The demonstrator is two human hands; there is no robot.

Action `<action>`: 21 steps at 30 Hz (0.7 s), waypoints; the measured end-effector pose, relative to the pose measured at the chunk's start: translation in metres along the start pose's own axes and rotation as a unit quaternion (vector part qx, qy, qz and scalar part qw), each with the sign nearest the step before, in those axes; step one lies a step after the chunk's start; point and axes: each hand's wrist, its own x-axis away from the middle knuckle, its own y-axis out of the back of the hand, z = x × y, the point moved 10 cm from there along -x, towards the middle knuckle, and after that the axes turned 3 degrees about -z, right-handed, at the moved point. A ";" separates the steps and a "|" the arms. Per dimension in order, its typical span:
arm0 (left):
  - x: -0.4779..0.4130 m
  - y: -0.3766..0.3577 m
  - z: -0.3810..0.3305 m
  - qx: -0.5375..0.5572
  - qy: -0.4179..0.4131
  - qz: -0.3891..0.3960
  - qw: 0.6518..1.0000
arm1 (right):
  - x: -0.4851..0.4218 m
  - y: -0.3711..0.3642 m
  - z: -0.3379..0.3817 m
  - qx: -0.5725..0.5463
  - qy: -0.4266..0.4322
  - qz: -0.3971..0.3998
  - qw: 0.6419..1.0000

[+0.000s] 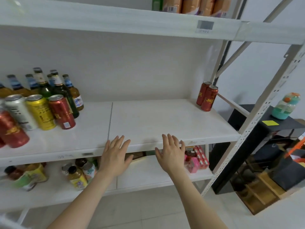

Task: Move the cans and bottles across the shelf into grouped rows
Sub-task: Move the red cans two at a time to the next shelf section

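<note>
- Left hand (115, 154) and right hand (170, 154), fingers spread wide and empty, at the front edge of the shelf (156, 119)
- Two red cans (207, 98) touch at far right
- At least four cans (39, 111) and about seven bottles (54, 86) crowd the left

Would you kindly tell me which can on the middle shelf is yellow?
The yellow can in the left cluster, between the silver can and a red can.

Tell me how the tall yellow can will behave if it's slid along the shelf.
The yellow can is tall and narrow, so a high push would likely tip it. The shelf looks smooth, so a low push should slide it.
</note>
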 end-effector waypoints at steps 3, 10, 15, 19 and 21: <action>0.020 0.009 0.046 -0.015 0.012 0.002 1.000 | 0.006 -0.011 0.051 -0.003 0.010 0.005 1.000; 0.044 0.028 0.157 -0.028 0.049 -0.001 0.998 | 0.006 -0.042 0.146 -0.001 0.019 0.010 1.000; 0.054 0.044 0.225 -0.055 0.059 -0.018 0.997 | -0.001 -0.057 0.214 -0.022 0.024 -0.026 0.999; 0.070 0.060 0.281 -0.046 0.062 -0.031 0.997 | 0.001 -0.072 0.274 -0.015 0.036 -0.008 0.999; 0.077 0.068 0.308 -0.044 0.063 -0.027 0.997 | -0.001 -0.079 0.302 -0.006 0.034 0.004 0.999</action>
